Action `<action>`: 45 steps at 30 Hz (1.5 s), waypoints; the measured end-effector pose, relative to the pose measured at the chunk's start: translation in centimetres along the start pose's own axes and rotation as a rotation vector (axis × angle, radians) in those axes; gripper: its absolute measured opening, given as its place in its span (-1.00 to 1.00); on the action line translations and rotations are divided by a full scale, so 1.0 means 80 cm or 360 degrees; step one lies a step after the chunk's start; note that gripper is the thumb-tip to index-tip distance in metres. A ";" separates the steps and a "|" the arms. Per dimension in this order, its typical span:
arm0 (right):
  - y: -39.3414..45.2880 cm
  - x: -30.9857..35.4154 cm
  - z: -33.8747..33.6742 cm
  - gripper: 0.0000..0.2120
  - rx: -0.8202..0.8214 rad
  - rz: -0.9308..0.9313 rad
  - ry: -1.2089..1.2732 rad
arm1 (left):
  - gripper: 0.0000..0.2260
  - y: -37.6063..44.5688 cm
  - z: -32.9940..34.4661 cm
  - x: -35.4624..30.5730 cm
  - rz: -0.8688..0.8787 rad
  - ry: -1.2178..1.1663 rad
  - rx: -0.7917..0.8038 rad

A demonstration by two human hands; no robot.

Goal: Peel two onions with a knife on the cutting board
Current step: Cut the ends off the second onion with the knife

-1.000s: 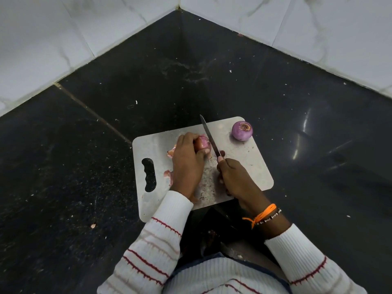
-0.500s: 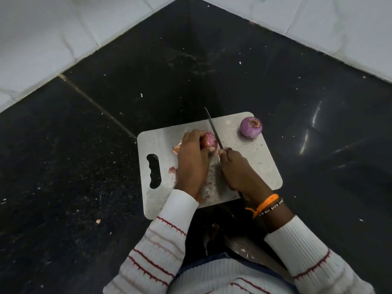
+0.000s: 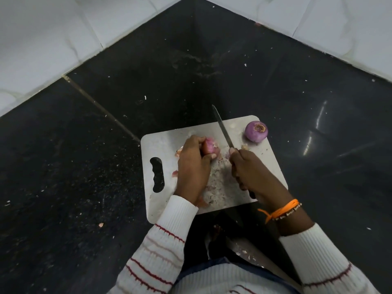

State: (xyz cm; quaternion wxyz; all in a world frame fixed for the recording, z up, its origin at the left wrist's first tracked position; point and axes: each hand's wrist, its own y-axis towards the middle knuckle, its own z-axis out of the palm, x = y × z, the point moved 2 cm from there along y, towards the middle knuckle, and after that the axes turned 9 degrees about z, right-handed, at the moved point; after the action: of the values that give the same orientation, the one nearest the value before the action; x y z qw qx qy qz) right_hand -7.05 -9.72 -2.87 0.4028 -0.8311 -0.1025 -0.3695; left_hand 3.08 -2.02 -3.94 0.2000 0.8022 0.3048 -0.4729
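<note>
A: Cutting board [image 3: 167, 143] as landmark. Left hand [image 3: 194, 168]?
B: Mid-board, fingers curled round a partly peeled onion [image 3: 209, 147].
A: Right hand [image 3: 251, 172]?
B: Near board's right side, gripping the knife [image 3: 222, 128]; blade points past the far edge, just beside that onion.
A: Second onion [image 3: 256, 131]?
B: Board's far right corner, alone.

Grey rectangular cutting board [image 3: 167, 143] lies centre frame on the black stone floor [image 3: 84, 166], its handle slot at the left. Left hand [image 3: 194, 166] holds a partly peeled pink onion [image 3: 209, 147] mid-board. Right hand [image 3: 250, 172] grips a thin steel knife [image 3: 222, 128] just right of it, blade pointing to the upper frame. Round purple onion [image 3: 256, 131] sits on the board's upper right corner. Pink peel scraps [image 3: 175, 173] lie left of the left hand.
</note>
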 end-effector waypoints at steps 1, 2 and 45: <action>-0.003 0.002 -0.002 -0.65 0.0056 0.0059 0.0153 | -0.72 -0.002 0.000 -0.001 -0.0014 0.0007 0.0025; -0.004 0.001 -0.002 -0.64 0.0080 0.0097 0.0243 | -0.72 -0.004 0.001 -0.002 -0.0035 0.0018 0.0047; -0.101 0.004 0.010 -0.71 0.0038 -0.0116 0.0895 | -0.63 -0.018 0.003 -0.059 -0.0840 -0.1551 0.0307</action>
State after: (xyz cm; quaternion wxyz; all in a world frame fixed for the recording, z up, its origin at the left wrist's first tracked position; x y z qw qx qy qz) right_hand -10.17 -3.89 1.79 0.4116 -0.6870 -0.0210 -0.5985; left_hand 0.22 -2.51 0.10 0.1183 0.4022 0.3227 -0.8486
